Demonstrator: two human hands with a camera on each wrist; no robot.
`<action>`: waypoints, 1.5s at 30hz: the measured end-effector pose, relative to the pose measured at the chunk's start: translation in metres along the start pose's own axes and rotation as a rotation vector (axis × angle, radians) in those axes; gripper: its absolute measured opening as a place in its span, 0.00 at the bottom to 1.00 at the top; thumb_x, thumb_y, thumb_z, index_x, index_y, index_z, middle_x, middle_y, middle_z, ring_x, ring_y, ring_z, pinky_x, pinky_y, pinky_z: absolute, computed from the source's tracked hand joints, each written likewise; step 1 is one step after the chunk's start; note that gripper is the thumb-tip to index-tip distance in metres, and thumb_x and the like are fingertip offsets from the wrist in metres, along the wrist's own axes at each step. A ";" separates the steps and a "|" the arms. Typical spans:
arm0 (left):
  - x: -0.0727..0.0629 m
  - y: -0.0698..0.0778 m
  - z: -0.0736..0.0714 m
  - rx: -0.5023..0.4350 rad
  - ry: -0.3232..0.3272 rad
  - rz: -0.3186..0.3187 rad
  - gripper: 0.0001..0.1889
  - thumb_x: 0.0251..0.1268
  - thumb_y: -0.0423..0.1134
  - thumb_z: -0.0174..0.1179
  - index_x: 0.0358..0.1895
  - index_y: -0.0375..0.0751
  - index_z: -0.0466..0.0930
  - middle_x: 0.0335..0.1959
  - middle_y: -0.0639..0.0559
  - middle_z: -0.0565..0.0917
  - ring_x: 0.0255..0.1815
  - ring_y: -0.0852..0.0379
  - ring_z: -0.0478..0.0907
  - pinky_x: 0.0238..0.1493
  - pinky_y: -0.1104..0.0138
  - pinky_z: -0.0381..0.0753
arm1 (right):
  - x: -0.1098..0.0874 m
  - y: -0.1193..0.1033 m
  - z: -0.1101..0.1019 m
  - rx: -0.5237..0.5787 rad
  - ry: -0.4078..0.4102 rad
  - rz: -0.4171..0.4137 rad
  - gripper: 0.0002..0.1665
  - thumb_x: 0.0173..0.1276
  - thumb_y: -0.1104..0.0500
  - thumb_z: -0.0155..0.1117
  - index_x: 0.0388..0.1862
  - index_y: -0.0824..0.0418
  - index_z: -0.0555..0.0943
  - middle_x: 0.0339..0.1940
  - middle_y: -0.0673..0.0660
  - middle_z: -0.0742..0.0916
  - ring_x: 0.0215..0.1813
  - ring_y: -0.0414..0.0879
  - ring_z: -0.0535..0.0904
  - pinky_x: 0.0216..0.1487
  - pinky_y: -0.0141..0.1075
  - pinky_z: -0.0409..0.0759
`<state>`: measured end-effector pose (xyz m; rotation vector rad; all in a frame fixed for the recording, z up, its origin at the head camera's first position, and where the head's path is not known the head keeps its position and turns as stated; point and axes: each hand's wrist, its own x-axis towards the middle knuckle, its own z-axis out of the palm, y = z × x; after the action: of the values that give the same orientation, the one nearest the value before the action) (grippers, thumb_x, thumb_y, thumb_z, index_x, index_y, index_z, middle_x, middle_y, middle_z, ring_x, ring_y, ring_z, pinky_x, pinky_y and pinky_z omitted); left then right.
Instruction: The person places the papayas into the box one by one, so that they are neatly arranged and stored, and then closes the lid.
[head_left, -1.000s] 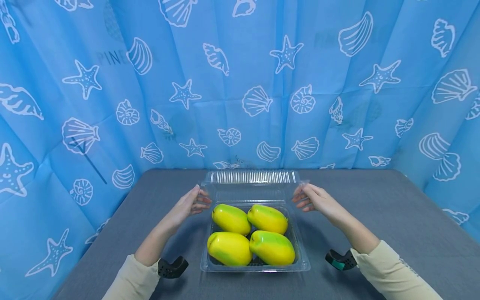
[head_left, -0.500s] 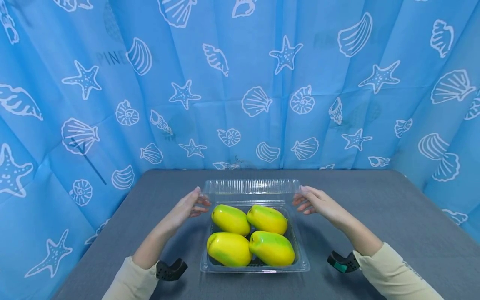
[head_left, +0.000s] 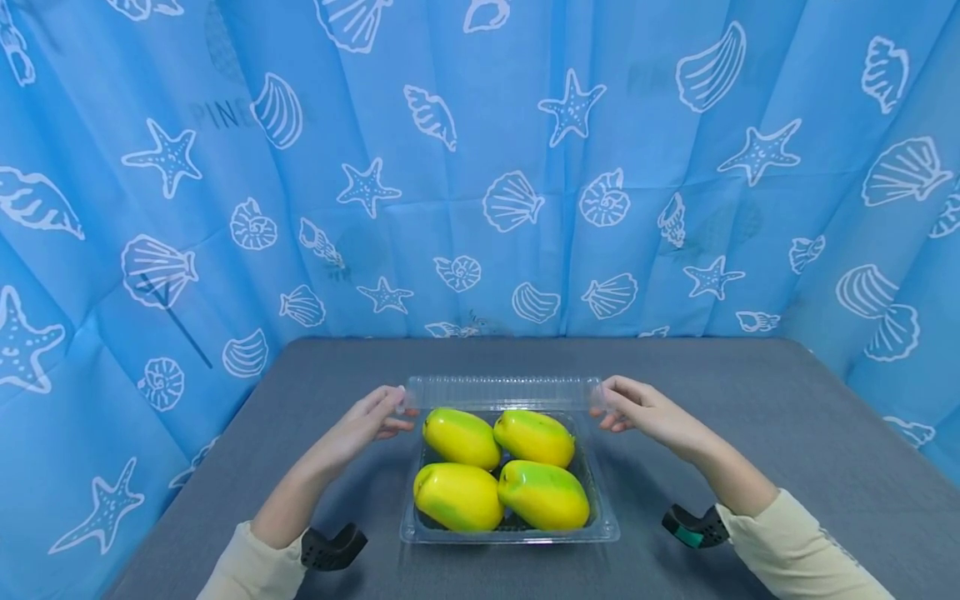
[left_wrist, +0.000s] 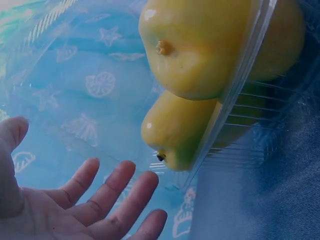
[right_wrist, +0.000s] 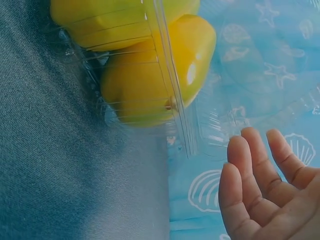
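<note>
A clear plastic clamshell container (head_left: pixel 510 539) stands on the table, its hinge at the far side. Several smooth yellow-green fruits, shaped like mangoes (head_left: pixel 459 497), fill its base. The ribbed transparent lid (head_left: pixel 502 393) is raised and leans over the back of the base. My left hand (head_left: pixel 375 417) is at the lid's left edge; in the left wrist view its fingers (left_wrist: pixel 112 192) are spread and nearly straight. At the lid's right corner is my right hand (head_left: pixel 637 408), its fingers (right_wrist: pixel 257 170) extended in the right wrist view. Its thumb is hidden there.
Grey cloth covers the table (head_left: pixel 720 383). Behind it and along both sides hangs a blue curtain (head_left: pixel 480 125) printed with white shells and starfish. A black wrist device (head_left: pixel 333 547) sits under the left sleeve, another (head_left: pixel 696 527) under the right.
The lid has tipped down and toward me, its ribbed edge now lower in the head view. Both hands have moved down slightly with it. The fruits and the base have stayed in place.
</note>
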<state>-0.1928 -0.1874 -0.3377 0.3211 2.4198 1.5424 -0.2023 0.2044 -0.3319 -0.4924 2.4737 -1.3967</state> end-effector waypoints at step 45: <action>-0.019 -0.020 -0.003 -0.019 -0.285 0.072 0.29 0.70 0.45 0.50 0.68 0.39 0.53 0.68 0.35 0.58 0.65 0.39 0.65 0.61 0.49 0.72 | -0.018 0.020 -0.007 0.066 -0.354 -0.010 0.22 0.74 0.54 0.48 0.55 0.71 0.65 0.43 0.60 0.79 0.41 0.44 0.78 0.46 0.35 0.80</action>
<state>-0.1767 -0.2045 -0.3532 0.5868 2.1940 1.4363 -0.1914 0.2265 -0.3446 -0.6739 2.1394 -1.2642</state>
